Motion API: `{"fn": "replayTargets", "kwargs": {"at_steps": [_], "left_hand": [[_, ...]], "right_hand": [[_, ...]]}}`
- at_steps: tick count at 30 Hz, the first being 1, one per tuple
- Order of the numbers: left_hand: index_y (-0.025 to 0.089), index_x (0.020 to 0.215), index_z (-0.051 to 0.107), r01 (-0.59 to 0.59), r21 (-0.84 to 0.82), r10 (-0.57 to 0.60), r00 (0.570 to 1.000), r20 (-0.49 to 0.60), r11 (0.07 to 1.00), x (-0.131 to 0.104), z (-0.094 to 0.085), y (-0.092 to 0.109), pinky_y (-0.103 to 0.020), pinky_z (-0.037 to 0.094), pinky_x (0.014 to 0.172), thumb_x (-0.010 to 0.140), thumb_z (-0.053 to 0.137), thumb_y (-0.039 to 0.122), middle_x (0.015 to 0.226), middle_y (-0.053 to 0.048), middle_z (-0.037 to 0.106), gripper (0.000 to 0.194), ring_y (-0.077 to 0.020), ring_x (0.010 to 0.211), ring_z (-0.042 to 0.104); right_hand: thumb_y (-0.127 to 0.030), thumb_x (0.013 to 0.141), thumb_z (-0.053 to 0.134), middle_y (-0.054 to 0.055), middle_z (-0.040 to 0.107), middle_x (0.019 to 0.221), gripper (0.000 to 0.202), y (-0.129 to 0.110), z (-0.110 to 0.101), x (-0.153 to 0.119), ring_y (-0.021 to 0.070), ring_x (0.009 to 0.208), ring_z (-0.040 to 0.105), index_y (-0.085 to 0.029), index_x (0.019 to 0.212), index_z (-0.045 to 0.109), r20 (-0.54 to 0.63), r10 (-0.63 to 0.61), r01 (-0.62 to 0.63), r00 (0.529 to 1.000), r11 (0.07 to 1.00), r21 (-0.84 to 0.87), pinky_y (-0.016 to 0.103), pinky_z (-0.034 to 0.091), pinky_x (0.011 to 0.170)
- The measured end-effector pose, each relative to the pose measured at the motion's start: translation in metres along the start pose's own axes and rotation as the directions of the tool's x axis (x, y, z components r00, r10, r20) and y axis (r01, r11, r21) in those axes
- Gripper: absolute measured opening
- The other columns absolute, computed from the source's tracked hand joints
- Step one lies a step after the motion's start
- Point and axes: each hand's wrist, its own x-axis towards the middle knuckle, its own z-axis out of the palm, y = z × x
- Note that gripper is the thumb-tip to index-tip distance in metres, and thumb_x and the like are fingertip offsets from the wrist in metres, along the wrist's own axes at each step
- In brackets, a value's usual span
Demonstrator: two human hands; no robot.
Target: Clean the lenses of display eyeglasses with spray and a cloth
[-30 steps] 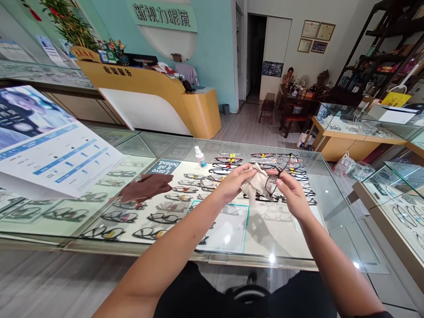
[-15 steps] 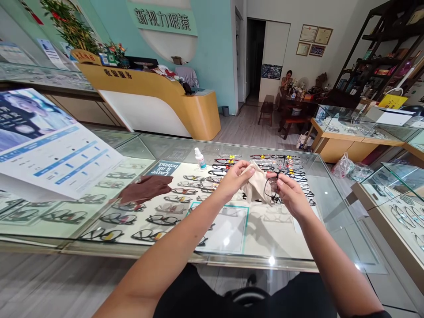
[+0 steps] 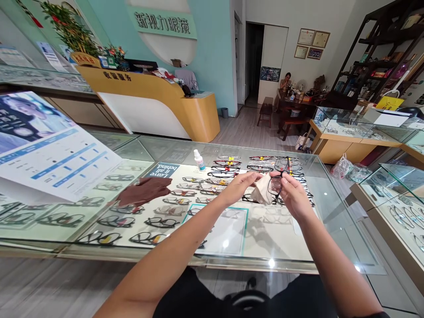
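Observation:
Above the glass display case (image 3: 265, 254), my right hand (image 3: 293, 194) pinches a pair of dark-framed eyeglasses (image 3: 275, 185) near the bridge. My left hand (image 3: 241, 187) is closed on a cream cleaning cloth (image 3: 263, 191), which hangs down beside the lower lens. Whether the cloth touches that lens is hard to tell. Behind my left hand a small white spray bottle (image 3: 199, 160) stands upright on the glass. Farther left, a crumpled brown cloth (image 3: 144, 191) lies on the case top.
Rows of eyeglasses (image 3: 162, 221) lie inside the case. A folded card stand (image 3: 59, 150) rises at the left. Another glass case (image 3: 394, 212) stands to my right. Beyond are a yellow-and-white counter (image 3: 198, 115) and a person (image 3: 285, 84) seated at a dark table.
My left hand and the cloth have shifted slightly right and down. The eyeglasses have moved a little right and turned in my right hand. The camera view has shifted slightly.

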Motion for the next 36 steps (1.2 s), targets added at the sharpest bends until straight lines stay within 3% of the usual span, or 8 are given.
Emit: {"fn": "replayTargets", "kwargs": {"at_steps": [3,8,14,20,24,30,33,36], "left_hand": [[0.016,0.124,0.079,0.134,-0.126,-0.119,0.985,0.125,0.983,-0.004,0.004,0.001,-0.035,0.052,0.092,0.088,0.057,0.089,0.112,-0.013,0.08,0.085,-0.0267,0.102,0.071],[0.018,0.134,0.077,0.202,-0.285,-0.137,0.963,0.231,0.937,-0.004,0.009,0.002,-0.035,0.052,0.093,0.088,0.062,0.087,0.12,-0.016,0.081,0.084,-0.0303,0.111,0.073],[0.017,0.113,0.084,0.244,-0.41,-0.21,0.969,0.127,0.879,0.001,0.008,-0.004,-0.029,0.053,0.084,0.074,0.084,0.079,0.118,-0.013,0.082,0.073,-0.0274,0.106,0.074],[0.015,0.111,0.081,0.252,-0.536,-0.237,0.967,0.097,0.806,0.002,0.002,-0.011,-0.037,0.058,0.094,0.084,0.081,0.07,0.108,-0.013,0.083,0.061,-0.0304,0.11,0.076],[0.014,0.116,0.08,0.31,-0.526,-0.271,0.95,0.153,0.792,0.0,0.0,-0.008,-0.04,0.058,0.098,0.086,0.077,0.072,0.113,-0.015,0.082,0.065,-0.0329,0.115,0.075],[0.011,0.107,0.079,0.331,-0.462,-0.277,0.943,0.183,0.823,-0.002,0.001,-0.001,-0.036,0.056,0.09,0.082,0.079,0.075,0.105,-0.015,0.081,0.068,-0.0308,0.105,0.074],[0.013,0.109,0.076,0.318,-0.468,-0.269,0.948,0.171,0.825,-0.003,0.001,0.001,-0.032,0.054,0.083,0.076,0.084,0.075,0.102,-0.011,0.077,0.071,-0.0255,0.097,0.07],[0.018,0.11,0.071,0.269,-0.489,-0.235,0.963,0.131,0.83,-0.005,0.001,0.002,-0.026,0.048,0.073,0.079,0.087,0.068,0.095,-0.003,0.07,0.061,-0.0171,0.084,0.063]], "right_hand": [[-0.066,0.081,0.085,0.007,0.08,0.097,0.046,0.001,-0.001,-0.001,0.023,0.087,0.072,-0.025,0.102,0.082,0.011,0.009,-0.008,1.0,0.999,-0.035,0.041,0.059,0.089],[-0.069,0.086,0.078,0.006,0.079,0.102,0.048,0.001,-0.003,0.0,0.0231,0.092,0.072,-0.025,0.106,0.082,0.069,-0.048,0.061,0.996,0.978,-0.199,0.041,0.058,0.094],[-0.069,0.091,0.073,0.008,0.081,0.118,0.046,0.0,-0.002,-0.001,0.0273,0.111,0.074,-0.028,0.108,0.083,0.149,-0.107,0.15,0.983,0.936,-0.319,0.045,0.056,0.108],[-0.068,0.095,0.068,0.009,0.079,0.126,0.042,0.001,-0.007,0.001,0.0296,0.131,0.068,-0.031,0.11,0.083,0.117,-0.287,0.308,0.951,0.839,-0.449,0.047,0.05,0.115],[-0.067,0.096,0.067,0.008,0.076,0.134,0.042,0.003,-0.008,0.003,0.0286,0.137,0.065,-0.032,0.113,0.083,0.128,-0.279,0.306,0.952,0.83,-0.467,0.047,0.044,0.122],[-0.071,0.093,0.069,0.008,0.077,0.126,0.05,0.005,-0.008,0.003,0.029,0.122,0.07,-0.03,0.118,0.082,0.139,-0.133,0.181,0.981,0.886,-0.426,0.046,0.05,0.112],[-0.071,0.092,0.07,0.008,0.077,0.124,0.05,0.005,-0.008,0.003,0.0294,0.122,0.069,-0.028,0.114,0.083,0.113,-0.15,0.185,0.982,0.883,-0.432,0.045,0.05,0.111],[-0.071,0.093,0.069,0.009,0.078,0.121,0.048,0.006,-0.007,0.003,0.0282,0.116,0.069,-0.026,0.103,0.082,0.101,-0.204,0.227,0.974,0.849,-0.477,0.044,0.051,0.106]]}}
